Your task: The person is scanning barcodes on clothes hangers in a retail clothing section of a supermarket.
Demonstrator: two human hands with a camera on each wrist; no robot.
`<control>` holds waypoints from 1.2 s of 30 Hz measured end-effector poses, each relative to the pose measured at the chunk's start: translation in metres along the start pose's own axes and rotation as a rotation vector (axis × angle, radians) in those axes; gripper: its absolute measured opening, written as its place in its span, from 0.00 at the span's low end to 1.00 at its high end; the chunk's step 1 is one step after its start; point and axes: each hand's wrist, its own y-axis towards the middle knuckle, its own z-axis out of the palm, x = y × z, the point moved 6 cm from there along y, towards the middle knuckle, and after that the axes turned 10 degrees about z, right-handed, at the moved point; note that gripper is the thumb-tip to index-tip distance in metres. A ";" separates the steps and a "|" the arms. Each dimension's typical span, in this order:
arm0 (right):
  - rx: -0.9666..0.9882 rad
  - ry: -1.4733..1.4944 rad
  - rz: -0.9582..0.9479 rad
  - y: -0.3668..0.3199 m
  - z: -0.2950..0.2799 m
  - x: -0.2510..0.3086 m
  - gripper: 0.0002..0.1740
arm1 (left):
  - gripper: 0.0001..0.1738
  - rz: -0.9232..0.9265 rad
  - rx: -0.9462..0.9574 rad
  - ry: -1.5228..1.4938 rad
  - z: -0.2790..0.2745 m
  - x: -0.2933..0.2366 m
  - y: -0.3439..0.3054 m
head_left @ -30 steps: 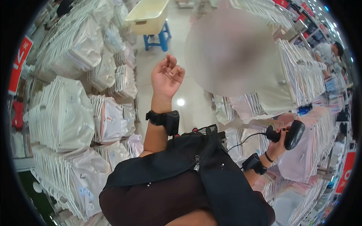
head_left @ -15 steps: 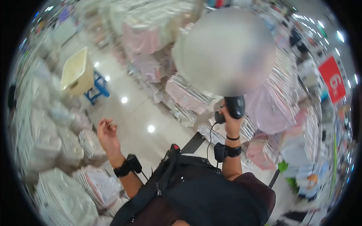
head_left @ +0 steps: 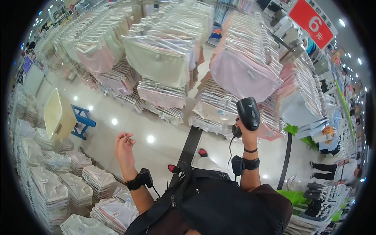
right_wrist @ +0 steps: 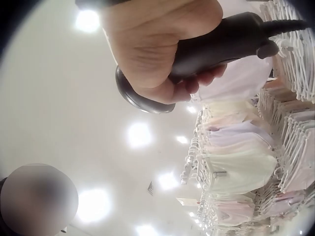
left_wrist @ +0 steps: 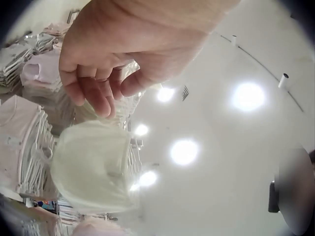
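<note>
My right hand (head_left: 243, 131) grips a black corded barcode scanner (head_left: 248, 112), held upright at chest height toward racks of pink garments on hangers (head_left: 244, 66). In the right wrist view the fingers wrap the scanner handle (right_wrist: 221, 42). My left hand (head_left: 124, 147) is raised over the aisle floor, fingers loosely curled, holding nothing; the left wrist view shows those curled fingers (left_wrist: 96, 91) empty. Both wrists wear black camera bands. A black bag (head_left: 219, 203) hangs across my chest.
Racks of pale green and pink clothes (head_left: 160, 62) fill the far side of a glossy aisle. Folded white garments (head_left: 51, 184) are stacked at the left. A cream tub on a blue stool (head_left: 58, 115) stands at the left. A red price sign (head_left: 313, 17) hangs upper right; people (head_left: 337, 168) stand far right.
My view swung from the left stacks toward the hanging racks across the aisle. The scanner rose from low on the right to upright in front. The left hand dropped lower.
</note>
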 end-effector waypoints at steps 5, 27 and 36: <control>-0.047 -0.039 -0.023 0.014 -0.069 -0.005 0.18 | 0.10 0.008 0.113 0.020 0.067 0.022 -0.038; 0.419 -0.261 -0.063 0.050 -0.333 0.017 0.26 | 0.09 -0.013 0.107 0.011 0.287 0.168 -0.304; 0.244 -0.111 0.112 0.005 -0.400 -0.004 0.19 | 0.09 -0.009 0.079 -0.045 0.272 0.184 -0.361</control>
